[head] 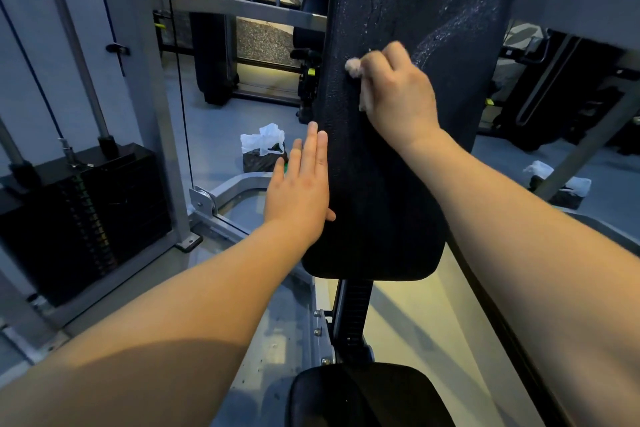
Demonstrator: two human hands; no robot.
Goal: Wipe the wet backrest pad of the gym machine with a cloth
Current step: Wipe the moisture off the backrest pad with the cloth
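Note:
A tall black backrest pad (388, 191) fills the middle of the head view, upright, with water droplets glistening on its upper part. My right hand (398, 87) presses a small pale cloth (354, 66) against the pad at mid height; only bits of the cloth stick out past the fingers and under the palm. My left hand (301, 184) lies flat with fingers straight along the pad's left edge, thumb on the pad's front face, holding nothing.
A black weight stack (79, 218) with guide rods stands at the left inside a grey steel frame (166, 149). The black seat pad (367, 395) is at the bottom. A small bin with a white plastic bag (263, 149) sits on the floor behind.

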